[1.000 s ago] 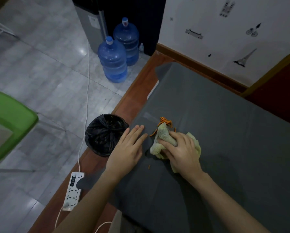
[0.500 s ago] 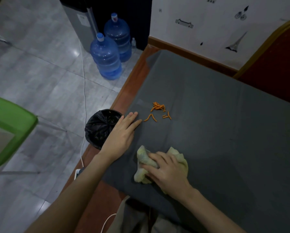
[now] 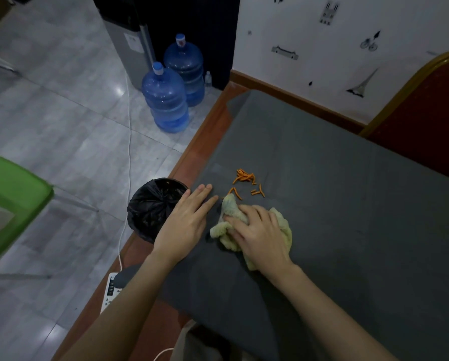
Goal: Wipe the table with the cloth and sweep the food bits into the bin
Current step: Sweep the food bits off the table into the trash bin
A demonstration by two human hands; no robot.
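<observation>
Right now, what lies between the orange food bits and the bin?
In the head view, bare grey table cover and the left hand, flat near the edge beside the bin.

Your left hand (image 3: 189, 220) lies flat on the desk (image 3: 348, 204) edge, between the orange bits (image 3: 245, 182) and the bin (image 3: 153, 209) just beside. Right of the cloth (image 3: 244, 227), the desk lies open.

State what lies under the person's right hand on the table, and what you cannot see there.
Under the right hand lies the crumpled pale cloth, pressed onto the grey table cover. Its edges stick out around the hand. Whether food bits sit beneath the cloth is hidden.
</observation>
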